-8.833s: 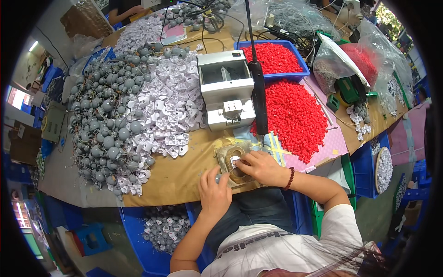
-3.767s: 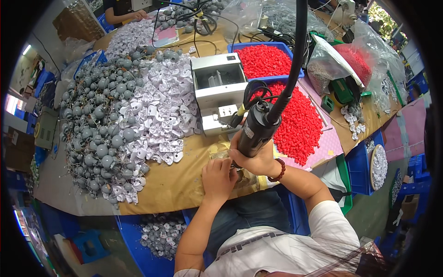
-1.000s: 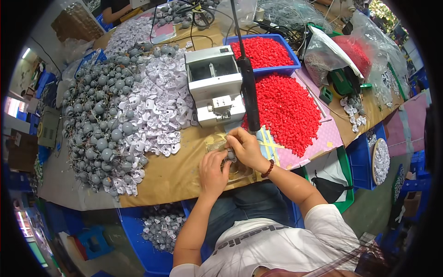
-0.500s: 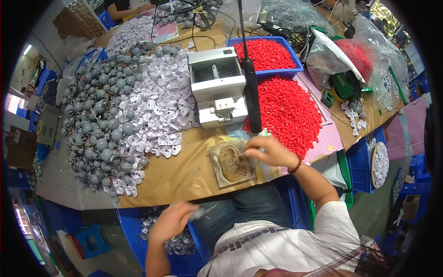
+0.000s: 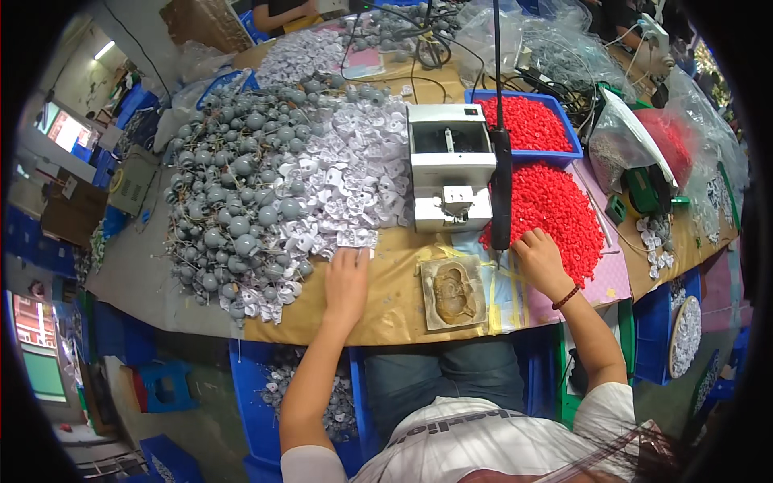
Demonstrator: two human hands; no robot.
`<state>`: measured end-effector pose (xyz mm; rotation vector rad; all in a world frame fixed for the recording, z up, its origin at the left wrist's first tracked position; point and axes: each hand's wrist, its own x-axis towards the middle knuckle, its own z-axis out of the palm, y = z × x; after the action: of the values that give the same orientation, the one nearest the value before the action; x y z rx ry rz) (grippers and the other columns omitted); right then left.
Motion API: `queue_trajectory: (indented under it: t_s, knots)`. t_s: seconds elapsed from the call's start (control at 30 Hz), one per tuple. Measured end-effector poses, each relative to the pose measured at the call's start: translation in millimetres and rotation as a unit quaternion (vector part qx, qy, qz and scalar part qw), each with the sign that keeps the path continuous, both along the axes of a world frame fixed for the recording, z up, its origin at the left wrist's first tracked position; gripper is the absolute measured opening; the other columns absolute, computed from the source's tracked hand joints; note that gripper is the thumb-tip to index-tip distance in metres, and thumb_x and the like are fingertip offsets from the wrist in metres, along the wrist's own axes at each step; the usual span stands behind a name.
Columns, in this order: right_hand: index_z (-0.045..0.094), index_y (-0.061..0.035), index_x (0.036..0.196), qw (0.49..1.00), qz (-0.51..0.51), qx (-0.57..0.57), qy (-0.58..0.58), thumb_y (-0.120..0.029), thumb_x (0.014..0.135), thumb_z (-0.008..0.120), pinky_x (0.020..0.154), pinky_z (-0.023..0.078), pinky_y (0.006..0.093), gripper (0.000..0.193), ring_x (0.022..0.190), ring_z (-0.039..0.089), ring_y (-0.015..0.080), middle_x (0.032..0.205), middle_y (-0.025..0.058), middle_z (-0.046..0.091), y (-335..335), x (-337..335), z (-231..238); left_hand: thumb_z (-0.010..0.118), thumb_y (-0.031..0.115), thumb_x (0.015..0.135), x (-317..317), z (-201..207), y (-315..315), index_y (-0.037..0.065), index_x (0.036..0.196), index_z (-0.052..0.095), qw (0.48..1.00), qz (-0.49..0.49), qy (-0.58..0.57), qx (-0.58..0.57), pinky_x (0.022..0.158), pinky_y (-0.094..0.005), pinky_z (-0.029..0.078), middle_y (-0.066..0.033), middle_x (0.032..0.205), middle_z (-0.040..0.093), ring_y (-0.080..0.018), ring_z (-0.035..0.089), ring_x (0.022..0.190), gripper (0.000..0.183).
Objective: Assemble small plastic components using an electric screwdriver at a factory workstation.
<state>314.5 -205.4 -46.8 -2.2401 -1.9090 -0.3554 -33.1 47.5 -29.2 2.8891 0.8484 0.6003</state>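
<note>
My left hand (image 5: 347, 278) reaches to the near edge of a pile of white plastic parts (image 5: 366, 173). Its fingers are stretched out and touch one white plastic part (image 5: 356, 238) there. My right hand (image 5: 543, 259) is at the near left edge of a heap of small red plastic pieces (image 5: 555, 209), fingers apart and fingertips against the pieces; whether one is between them is too small to tell. Between the hands, a square fixture block (image 5: 452, 293) with a brown shaped hollow lies near the table edge. No part sits in the hollow.
A white machine (image 5: 451, 173) stands behind the block, with a black upright rod (image 5: 500, 185) beside it. Grey ball-shaped parts with wires (image 5: 233, 201) are heaped at left. A blue tray (image 5: 578, 149) holds more red pieces. Below the table is a blue bin (image 5: 250, 386) of grey parts.
My left hand has moved from above the blue bin up to the white pile, and the grey item at its fingers is gone. My right hand has moved from the block to the red heap.
</note>
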Motion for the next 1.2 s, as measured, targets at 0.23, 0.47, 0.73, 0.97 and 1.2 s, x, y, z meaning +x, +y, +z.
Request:
queue_trajectory:
  t_s: [0.23, 0.47, 0.73, 0.97, 1.2]
  knots:
    - [0.068, -0.0071, 0.09, 0.998, 0.006, 0.024, 0.058, -0.008, 0.078, 0.069, 0.076, 0.048, 0.041, 0.012, 0.087, 0.059, 0.03, 0.086, 0.0096, 0.061, -1, 11, 1, 0.066, 0.006, 0.086, 6, -6, -2, 0.008, 0.112, 0.069, 0.997, -0.027, -0.059, -0.04, 0.085, -0.0468, 0.05, -0.0107, 0.099, 0.064, -0.0319, 0.062, 0.096, 0.026]
    - [0.067, -0.0042, 0.095, 0.912, -0.039, 0.085, 0.4, 0.002, 0.083, 0.071, 0.067, 0.049, 0.0297, 0.015, 0.077, 0.062, 0.0169, 0.088, 0.0057, 0.065, 7, -10, 39, 0.065, 0.008, 0.09, 30, 45, -65, 0.006, 0.111, 0.071, 0.929, -0.087, -0.113, -0.341, 0.078, -0.041, 0.055, -0.0143, 0.099, 0.066, -0.0345, 0.067, 0.084, 0.022]
    - [0.07, -0.0024, 0.097, 0.836, 0.048, 0.075, 0.541, -0.001, 0.087, 0.075, 0.061, 0.046, 0.0237, 0.011, 0.068, 0.056, 0.0073, 0.088, 0.0022, 0.062, 14, -64, 36, 0.074, 0.019, 0.087, 74, 24, -91, 0.012, 0.117, 0.069, 0.963, -0.176, -0.057, -0.197, 0.087, -0.0423, 0.055, -0.013, 0.124, 0.062, -0.0335, 0.06, 0.11, 0.031]
    - [0.071, -0.0033, 0.094, 0.871, 0.109, 0.112, 0.466, -0.003, 0.083, 0.081, 0.069, 0.052, 0.0331, 0.015, 0.075, 0.065, 0.0214, 0.089, 0.0078, 0.069, 27, -95, 29, 0.079, 0.021, 0.082, 72, 13, -96, 0.012, 0.118, 0.067, 0.97, -0.16, -0.061, -0.17, 0.093, -0.0437, 0.053, -0.0132, 0.13, 0.058, -0.0346, 0.054, 0.122, 0.039]
    - [0.069, -0.0075, 0.093, 0.927, 0.21, 0.163, 0.265, -0.007, 0.077, 0.083, 0.077, 0.053, 0.0385, 0.021, 0.088, 0.065, 0.0274, 0.094, 0.0046, 0.069, 43, -104, 17, 0.082, 0.02, 0.081, 67, 7, -88, 0.007, 0.12, 0.063, 0.938, -0.134, -0.12, -0.295, 0.102, -0.0464, 0.047, -0.0143, 0.131, 0.057, -0.0366, 0.053, 0.124, 0.046]
